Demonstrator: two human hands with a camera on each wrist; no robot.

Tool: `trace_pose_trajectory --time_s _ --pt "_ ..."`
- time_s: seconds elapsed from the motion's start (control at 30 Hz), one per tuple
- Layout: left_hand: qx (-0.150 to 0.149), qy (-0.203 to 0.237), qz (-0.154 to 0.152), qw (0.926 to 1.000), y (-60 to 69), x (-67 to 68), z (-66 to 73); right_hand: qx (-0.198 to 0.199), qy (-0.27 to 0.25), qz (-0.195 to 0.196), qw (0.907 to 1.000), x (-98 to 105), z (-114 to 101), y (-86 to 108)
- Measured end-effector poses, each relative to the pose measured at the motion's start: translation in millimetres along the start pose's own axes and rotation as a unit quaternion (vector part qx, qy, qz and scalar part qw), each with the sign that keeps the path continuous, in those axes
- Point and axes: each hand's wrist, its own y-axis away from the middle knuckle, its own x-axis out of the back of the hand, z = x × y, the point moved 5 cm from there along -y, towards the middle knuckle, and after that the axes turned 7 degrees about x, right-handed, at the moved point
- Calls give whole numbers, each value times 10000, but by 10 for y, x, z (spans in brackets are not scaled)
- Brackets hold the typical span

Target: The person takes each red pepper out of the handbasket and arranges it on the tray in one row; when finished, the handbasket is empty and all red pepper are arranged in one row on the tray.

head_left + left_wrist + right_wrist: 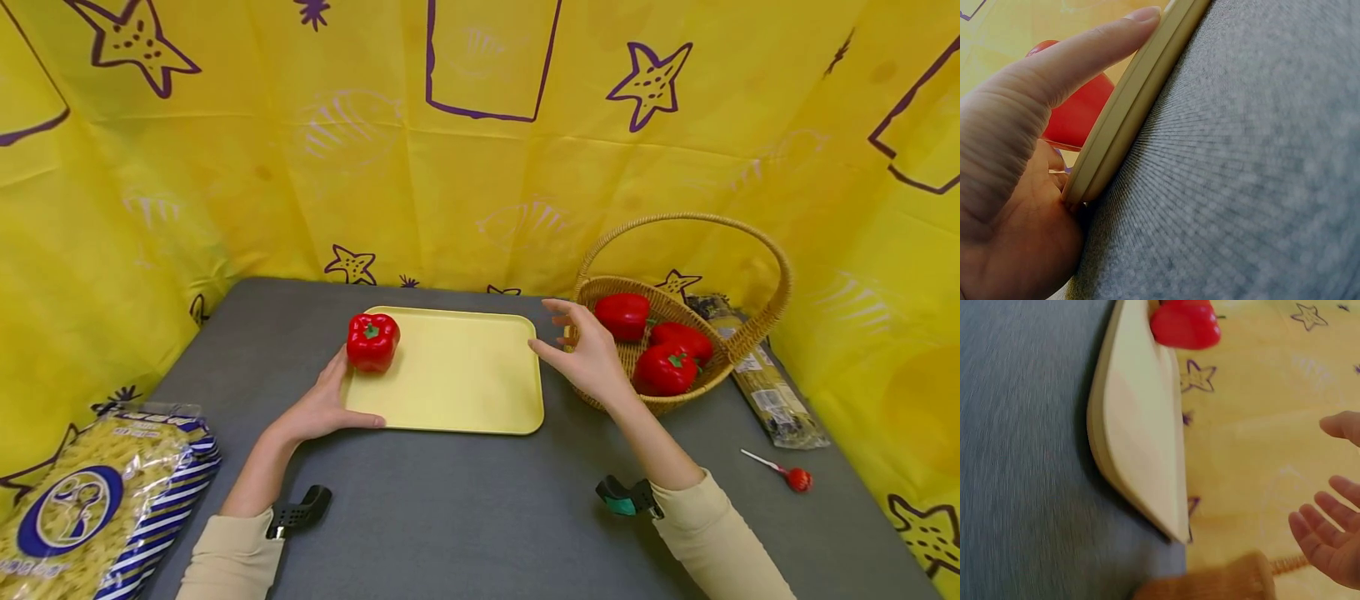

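A pale yellow tray point(465, 371) lies flat on the grey table, with one red bell pepper point(372, 342) standing at its left end. My left hand point(324, 406) rests around the tray's near left corner, its thumb straight along the front rim and its fingers by the left side. In the left wrist view the thumb point(1094, 56) touches the rim, while the fingers are partly hidden. My right hand point(588, 354) hovers between the tray and a wicker basket point(697, 392), fingers spread and loosely bent, holding nothing. Several red peppers point(666, 370) are in the basket.
A clear bag of pasta point(97, 500) lies at the near left. Right of the basket, a long plastic packet point(772, 396) is partly hidden behind it. Nearer on that side lies a red lollipop point(798, 479). A yellow patterned curtain point(465, 192) surrounds the table's back and sides.
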Motion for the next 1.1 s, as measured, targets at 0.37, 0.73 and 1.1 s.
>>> trace_pose_trajectory --time_s 0.37,0.73,1.1 --pt "16 36 -9 10000 -3 -16 -5 -72 813 143 9966 566 167 203" --pt "44 40 -29 10000 13 3 4 -253 1550 184 9874 885 268 384" --pt "14 27 -35 10000 6 -5 8 -140 2009 186 9793 1101 432 501"
